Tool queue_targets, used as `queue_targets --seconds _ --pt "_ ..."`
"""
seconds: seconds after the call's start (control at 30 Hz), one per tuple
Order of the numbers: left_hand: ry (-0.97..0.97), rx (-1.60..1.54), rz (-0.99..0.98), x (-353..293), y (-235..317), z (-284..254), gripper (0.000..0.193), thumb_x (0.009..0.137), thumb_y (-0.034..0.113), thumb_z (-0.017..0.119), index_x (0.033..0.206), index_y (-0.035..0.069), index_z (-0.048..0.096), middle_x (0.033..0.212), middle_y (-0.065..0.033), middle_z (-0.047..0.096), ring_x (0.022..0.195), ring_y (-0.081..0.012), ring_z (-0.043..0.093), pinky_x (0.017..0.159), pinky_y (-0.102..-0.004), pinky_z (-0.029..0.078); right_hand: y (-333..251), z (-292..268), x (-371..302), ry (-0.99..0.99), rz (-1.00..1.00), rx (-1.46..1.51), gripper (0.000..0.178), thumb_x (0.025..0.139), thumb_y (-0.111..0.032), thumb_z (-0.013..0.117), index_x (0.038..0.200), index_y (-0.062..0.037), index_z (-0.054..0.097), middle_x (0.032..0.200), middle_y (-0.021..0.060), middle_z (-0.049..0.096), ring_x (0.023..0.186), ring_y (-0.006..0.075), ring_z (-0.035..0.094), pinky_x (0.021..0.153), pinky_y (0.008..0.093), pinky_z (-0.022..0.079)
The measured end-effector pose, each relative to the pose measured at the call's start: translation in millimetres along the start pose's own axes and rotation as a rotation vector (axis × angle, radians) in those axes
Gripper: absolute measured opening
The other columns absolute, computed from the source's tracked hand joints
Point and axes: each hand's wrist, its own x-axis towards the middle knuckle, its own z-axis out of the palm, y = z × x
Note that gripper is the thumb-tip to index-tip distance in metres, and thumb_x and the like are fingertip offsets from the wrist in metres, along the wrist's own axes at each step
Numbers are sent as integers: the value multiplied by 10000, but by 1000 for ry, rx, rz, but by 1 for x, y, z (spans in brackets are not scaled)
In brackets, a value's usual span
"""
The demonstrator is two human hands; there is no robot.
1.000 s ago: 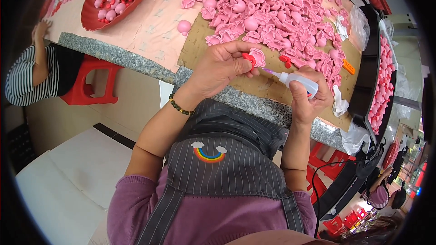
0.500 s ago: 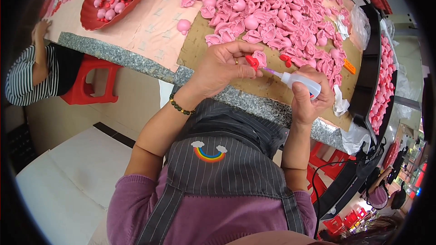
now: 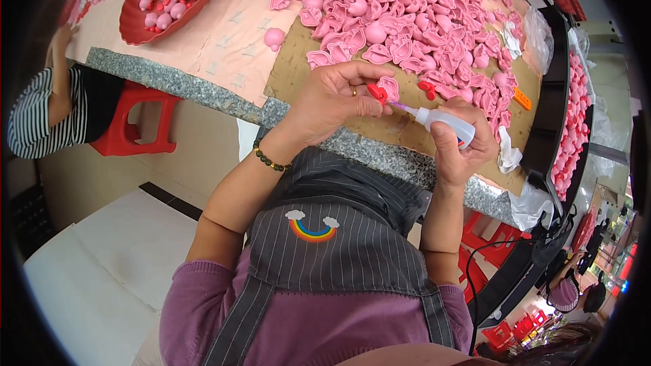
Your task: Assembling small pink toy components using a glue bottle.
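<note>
Between the thumb and fingers of my left hand (image 3: 340, 98) are a small red bow-shaped piece (image 3: 378, 93) and a pink hollow plastic shell (image 3: 388, 87). My right hand (image 3: 464, 141) is closed around a translucent glue bottle (image 3: 444, 124), tilted so that its thin purple nozzle (image 3: 405, 107) points left at the red piece. Whether the nozzle tip touches the piece I cannot tell. Another red bow piece (image 3: 427, 88) lies on the brown board (image 3: 400, 137) just beyond the bottle. A large heap of pink shells (image 3: 400, 20) covers the board's far part.
A red bowl (image 3: 129, 35) with pink and red pieces stands at the far left. One round pink piece (image 3: 274, 38) lies near the board. An orange tool (image 3: 521, 99) and crumpled white tissue (image 3: 508, 152) lie at right, beside a black tray (image 3: 568, 142). Another person's striped sleeve (image 3: 30, 112) shows left.
The bottle in my right hand has shifted slightly left and tipped a little. The red piece in my left hand has turned slightly. Otherwise my hands stay in place.
</note>
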Motion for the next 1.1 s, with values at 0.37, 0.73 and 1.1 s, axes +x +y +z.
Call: queue_targets --seconds 0.37,0.73,1.1 --pt "-6 17 25 0 -2 0 392 740 -89 618 1118 -40 527 1007 -86 581 830 -153 620 765 -251 512 0 -7 -4 44 54 24 169 715 -70 666 805 29 562 729 135 598 658 181 502 632 291 395" --pt "-12 38 -10 -3 0 1 407 730 -82 634 1121 -51 523 1003 -108 597 844 -160 617 766 -250 511 1 -1 -4 70 54 -3 164 691 -46 710 792 21 600 691 51 575 609 112 471 575 249 357" --pt "-31 66 3 2 0 1 399 753 -84 601 1139 -58 505 992 -102 594 825 -146 612 763 -259 512 5 -14 -2 179 88 188 245 730 -134 690 841 38 556 731 109 572 624 145 482 558 261 378"
